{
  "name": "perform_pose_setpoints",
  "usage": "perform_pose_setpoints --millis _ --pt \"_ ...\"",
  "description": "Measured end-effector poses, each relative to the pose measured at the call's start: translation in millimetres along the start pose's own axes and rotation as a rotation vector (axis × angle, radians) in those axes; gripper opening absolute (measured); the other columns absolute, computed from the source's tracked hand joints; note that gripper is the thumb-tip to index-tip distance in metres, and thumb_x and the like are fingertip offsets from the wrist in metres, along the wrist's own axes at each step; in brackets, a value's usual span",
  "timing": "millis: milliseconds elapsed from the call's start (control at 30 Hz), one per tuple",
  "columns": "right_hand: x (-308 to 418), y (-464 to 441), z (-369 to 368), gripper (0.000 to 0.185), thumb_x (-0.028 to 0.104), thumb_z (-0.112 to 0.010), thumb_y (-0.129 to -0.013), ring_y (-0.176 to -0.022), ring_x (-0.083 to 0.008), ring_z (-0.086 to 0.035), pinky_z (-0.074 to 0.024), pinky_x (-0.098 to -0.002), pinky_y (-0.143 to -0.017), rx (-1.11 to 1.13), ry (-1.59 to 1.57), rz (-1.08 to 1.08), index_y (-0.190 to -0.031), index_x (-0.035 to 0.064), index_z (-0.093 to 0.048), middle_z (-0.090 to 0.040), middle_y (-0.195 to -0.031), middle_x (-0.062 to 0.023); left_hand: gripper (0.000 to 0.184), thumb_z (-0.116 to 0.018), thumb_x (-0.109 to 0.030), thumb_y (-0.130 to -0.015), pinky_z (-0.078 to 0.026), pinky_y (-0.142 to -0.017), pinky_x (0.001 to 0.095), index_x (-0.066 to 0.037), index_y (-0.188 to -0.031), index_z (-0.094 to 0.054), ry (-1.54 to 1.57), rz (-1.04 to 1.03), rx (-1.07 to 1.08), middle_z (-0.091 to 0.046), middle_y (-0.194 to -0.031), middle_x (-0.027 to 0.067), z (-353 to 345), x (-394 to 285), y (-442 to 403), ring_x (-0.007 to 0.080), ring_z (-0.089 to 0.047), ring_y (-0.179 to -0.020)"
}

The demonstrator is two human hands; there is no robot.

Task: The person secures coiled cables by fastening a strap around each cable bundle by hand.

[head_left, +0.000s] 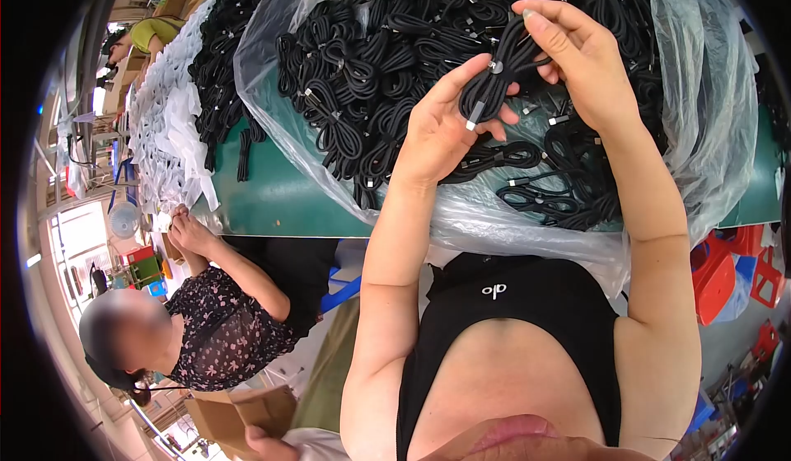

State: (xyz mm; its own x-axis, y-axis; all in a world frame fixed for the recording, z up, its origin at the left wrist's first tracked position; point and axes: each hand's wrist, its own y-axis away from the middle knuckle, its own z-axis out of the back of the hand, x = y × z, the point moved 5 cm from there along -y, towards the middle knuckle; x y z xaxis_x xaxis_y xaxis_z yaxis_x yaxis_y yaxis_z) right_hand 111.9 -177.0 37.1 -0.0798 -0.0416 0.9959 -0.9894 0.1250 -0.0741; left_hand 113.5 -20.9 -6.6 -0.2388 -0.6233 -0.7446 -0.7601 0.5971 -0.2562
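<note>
Cord (pixel 492 90) at 1 o'clock, over pile (pixel 354 65) in clear bag (pixel 700 98). Left hand (pixel 435 135) grips low end, likely so cord won't drop. Right hand (pixel 600 74) pinches top, likely so loops line up.

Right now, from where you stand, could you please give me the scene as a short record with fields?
Held item: coiled black cable bundle, pale connector at its lower end
Left hand: supports the connector end
Right hand: fingers at the upper, looped end
Below hands: many black cable bundles on a clear plastic sheet
Surface: green tabletop
Left side: white plastic pieces beside more bundles
Nearby: co-worker in a floral top
Right side: red plastic stools
</note>
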Motion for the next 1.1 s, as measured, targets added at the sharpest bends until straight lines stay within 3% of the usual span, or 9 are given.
perform_pose_setpoints --millis 33,333,500,567,633,767,867,967,1100 --pt "-1 0 2 0.028 0.026 -0.055 -0.090 -0.063 -0.0006 -0.046 -0.0363 -0.0138 -0.054 -0.003 -0.028 -0.019 -0.109 0.0070 -0.061 -0.058 -0.077 0.0052 0.072 -0.065 -0.032 -0.082 -0.052 -0.069 0.0297 0.004 -0.134 -0.030 -0.065 0.004 0.016 -0.053 -0.113 0.0244 0 -2 1 0.0257 -0.062 -0.087" --pt "-4 0 0 0.030 0.030 -0.052 -0.091 -0.063 -0.0008 -0.047 -0.0365 -0.0141 -0.052 0.003 -0.080 0.000 -0.108 0.0071 -0.061 -0.057 -0.076 0.0045 0.055 -0.058 -0.019 -0.087 -0.053 -0.066 0.0308 0.003 -0.132 -0.035 -0.206 -0.047 -0.011 -0.058 -0.103 0.0227 8 -2 3 0.0246 -0.063 -0.081" --pt "2 5 0 0.031 0.033 -0.050 -0.092 -0.061 -0.0010 -0.046 -0.0336 -0.0147 -0.053 0.062 -0.084 -0.023 -0.099 0.0055 -0.064 -0.056 -0.073 0.0040 0.047 -0.050 -0.013 -0.091 -0.052 -0.064 0.0299 0.003 -0.132 -0.034 -0.170 0.118 0.052 -0.059 -0.098 0.0193 -1 8 7 0.0226 -0.062 -0.078" --pt "5 7 2 0.033 0.034 -0.052 -0.091 -0.058 -0.0027 -0.046 -0.0339 -0.0168 -0.051 -0.012 0.058 0.083 -0.087 0.0037 -0.064 -0.054 -0.066 0.0031 0.048 -0.050 -0.015 -0.091 -0.051 -0.060 0.0308 0.004 -0.132 -0.033 -0.207 0.151 0.168 -0.058 -0.098 0.0250 -8 12 11 0.0261 -0.062 -0.075" --pt "13 13 2 0.036 0.030 -0.052 -0.091 -0.053 -0.0031 -0.042 -0.0324 -0.0196 -0.048 -0.097 0.203 0.169 -0.071 0.0017 -0.062 -0.049 -0.055 0.0029 0.046 -0.050 -0.013 -0.091 -0.051 -0.062 0.0292 0.004 -0.131 -0.034 -0.227 0.202 0.200 -0.059 -0.097 0.0202 -14 12 11 0.0227 -0.062 -0.076" --pt "18 21 4 0.031 0.024 -0.054 -0.090 -0.051 -0.0024 -0.039 -0.0300 -0.0207 -0.045 -0.103 0.271 0.263 -0.070 0.0014 -0.061 -0.044 -0.052 0.0038 0.048 -0.051 -0.013 -0.090 -0.052 -0.058 0.0309 0.002 -0.132 -0.034 -0.238 0.222 0.233 -0.059 -0.096 0.0251 -19 13 12 0.0273 -0.063 -0.075" --pt "18 16 0 0.031 0.021 -0.047 -0.093 -0.052 -0.0028 -0.043 -0.0337 -0.0203 -0.047 -0.118 0.267 0.280 -0.072 0.0006 -0.059 -0.051 -0.058 0.0024 0.046 -0.052 -0.014 -0.090 -0.051 -0.054 0.0289 0.002 -0.129 -0.036 -0.175 0.252 0.199 -0.059 -0.094 0.0248 -14 11 11 0.0268 -0.063 -0.072" --pt "33 21 -7 0.030 0.017 -0.048 -0.091 -0.049 -0.0060 -0.044 -0.0334 -0.0220 -0.045 -0.068 0.435 0.590 -0.069 -0.0008 -0.058 -0.051 -0.056 -0.0008 0.044 -0.054 -0.016 -0.089 -0.049 -0.049 0.0256 0.002 -0.125 -0.038 -0.157 0.337 0.188 -0.060 -0.093 0.0240 -12 12 13 0.0253 -0.063 -0.069" --pt "36 29 -5 0.027 0.009 -0.059 -0.084 -0.039 -0.0142 -0.041 -0.0312 -0.0265 -0.038 -0.124 0.520 0.791 -0.060 -0.0013 -0.053 -0.045 -0.049 -0.0064 0.039 -0.052 -0.015 -0.090 -0.044 -0.044 0.0204 0.003 -0.121 -0.038 -0.284 0.431 0.254 -0.062 -0.090 0.0175 -18 16 15 0.0170 -0.062 -0.061"
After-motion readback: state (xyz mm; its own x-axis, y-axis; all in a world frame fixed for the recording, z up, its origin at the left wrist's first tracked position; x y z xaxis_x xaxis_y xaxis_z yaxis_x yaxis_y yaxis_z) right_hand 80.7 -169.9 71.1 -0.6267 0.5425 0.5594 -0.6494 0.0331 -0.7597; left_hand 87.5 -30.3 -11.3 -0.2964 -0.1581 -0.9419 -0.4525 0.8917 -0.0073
